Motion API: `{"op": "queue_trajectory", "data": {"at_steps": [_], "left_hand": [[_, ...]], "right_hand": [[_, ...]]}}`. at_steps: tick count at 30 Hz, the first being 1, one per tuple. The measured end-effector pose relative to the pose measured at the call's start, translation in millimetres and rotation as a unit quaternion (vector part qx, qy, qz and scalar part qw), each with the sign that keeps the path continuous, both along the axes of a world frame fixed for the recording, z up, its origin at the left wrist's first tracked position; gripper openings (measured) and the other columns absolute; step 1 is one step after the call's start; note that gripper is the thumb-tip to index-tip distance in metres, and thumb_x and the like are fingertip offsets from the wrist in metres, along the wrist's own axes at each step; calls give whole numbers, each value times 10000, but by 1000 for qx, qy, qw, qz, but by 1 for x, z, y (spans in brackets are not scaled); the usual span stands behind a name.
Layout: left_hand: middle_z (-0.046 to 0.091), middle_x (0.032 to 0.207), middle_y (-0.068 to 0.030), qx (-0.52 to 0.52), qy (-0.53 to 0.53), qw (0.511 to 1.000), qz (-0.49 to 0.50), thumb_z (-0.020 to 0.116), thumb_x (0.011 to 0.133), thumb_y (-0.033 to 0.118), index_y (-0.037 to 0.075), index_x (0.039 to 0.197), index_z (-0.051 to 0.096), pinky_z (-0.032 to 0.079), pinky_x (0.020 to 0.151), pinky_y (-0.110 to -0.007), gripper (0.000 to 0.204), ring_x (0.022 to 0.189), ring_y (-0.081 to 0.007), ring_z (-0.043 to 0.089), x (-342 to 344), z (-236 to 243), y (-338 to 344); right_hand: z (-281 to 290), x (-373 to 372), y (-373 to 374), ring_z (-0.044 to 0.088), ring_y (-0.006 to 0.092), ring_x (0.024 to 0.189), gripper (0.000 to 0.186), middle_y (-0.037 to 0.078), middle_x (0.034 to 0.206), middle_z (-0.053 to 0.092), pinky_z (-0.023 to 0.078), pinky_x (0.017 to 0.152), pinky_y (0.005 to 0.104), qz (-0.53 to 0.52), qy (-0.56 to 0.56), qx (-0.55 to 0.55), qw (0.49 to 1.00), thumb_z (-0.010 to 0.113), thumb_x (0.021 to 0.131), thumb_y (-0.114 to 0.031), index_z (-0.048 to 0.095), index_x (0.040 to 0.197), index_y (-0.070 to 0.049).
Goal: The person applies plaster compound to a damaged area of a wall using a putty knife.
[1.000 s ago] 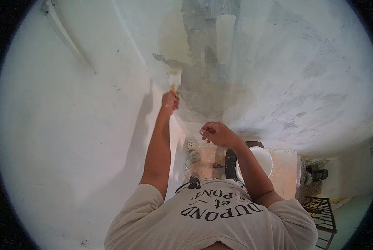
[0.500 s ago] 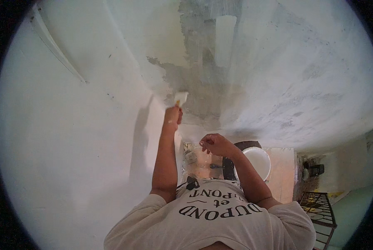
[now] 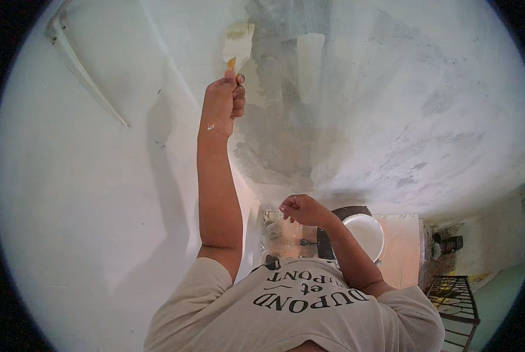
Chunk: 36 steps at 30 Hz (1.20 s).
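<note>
My left hand (image 3: 222, 100) is raised high and closed round the handle of a paintbrush (image 3: 237, 44). The brush has a yellow handle, and its wide head is coated in white. Its bristle end points up and touches or nearly touches the wall (image 3: 280, 141), beside the left edge of a patchy grey area. White smears mark my left wrist. Lower down, my right hand (image 3: 300, 209) hangs in front of my chest with loosely bent fingers and nothing visible in it. Just right of it is a round white bucket (image 3: 365, 234), partly hidden by my right forearm.
A plain white wall (image 3: 86, 223) meets the patchy wall at a corner on the left. A thin pale strip or cable (image 3: 89, 82) runs down it. Behind the bucket is a dark rounded object (image 3: 327, 242). A dark metal railing (image 3: 453, 296) stands at the lower right.
My left hand has swept the paintbrush upward and slightly left along the wall, stretching the arm. My right hand has barely moved.
</note>
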State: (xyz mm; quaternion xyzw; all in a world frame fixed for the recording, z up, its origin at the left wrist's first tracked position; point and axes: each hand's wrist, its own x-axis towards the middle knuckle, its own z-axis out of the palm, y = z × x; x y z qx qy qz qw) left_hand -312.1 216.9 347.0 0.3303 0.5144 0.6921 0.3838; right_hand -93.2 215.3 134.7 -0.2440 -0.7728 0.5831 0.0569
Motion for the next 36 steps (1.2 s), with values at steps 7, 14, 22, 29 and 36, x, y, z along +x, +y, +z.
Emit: {"op": "queue_trajectory", "data": {"at_steps": [7, 14, 22, 29, 36], "left_hand": [[347, 531, 61, -42, -77, 996, 1, 359, 941, 236, 132, 767, 487, 180, 330, -229, 240, 372, -68, 252, -2, -108, 40], [305, 459, 51, -165, -166, 972, 1, 371, 938, 292, 148, 749, 486, 159, 296, -248, 264, 315, -74, 213, 15, -225, 30], [377, 461, 39, -297, -136, 944, 47, 449, 922, 364, 134, 668, 487, 181, 300, -237, 344, 309, -90, 267, 61, -260, 25], [443, 558, 45, -141, -20, 988, 65, 460, 931, 301, 104, 745, 532, 207, 347, -200, 280, 401, -55, 340, 70, -91, 38], [375, 563, 70, 46, -73, 996, -31, 438, 874, 162, 112, 784, 523, 160, 346, -196, 134, 403, -28, 264, 97, -5, 36]], "right_hand": [[-18, 23, 3, 612, 191, 690, 340, 129, 790, 647, 486, 651, 328, -28, 22, -4, 999, 548, 882, -291, 611, 919, 40], [-13, 56, 3, 582, 133, 624, 287, 85, 749, 630, 490, 589, 277, -29, 7, -26, 999, 542, 895, -239, 592, 948, 39], [-10, 97, 1, 580, 133, 631, 301, 86, 745, 627, 488, 595, 277, -31, 16, -38, 999, 545, 896, -253, 591, 951, 40], [-20, 129, 5, 560, 142, 600, 354, 90, 733, 637, 463, 553, 294, -48, 32, -36, 998, 550, 886, -325, 606, 925, 23], [-23, 147, 8, 552, 137, 584, 350, 87, 725, 637, 462, 549, 289, -53, 28, -19, 998, 550, 885, -325, 612, 896, 20]]}}
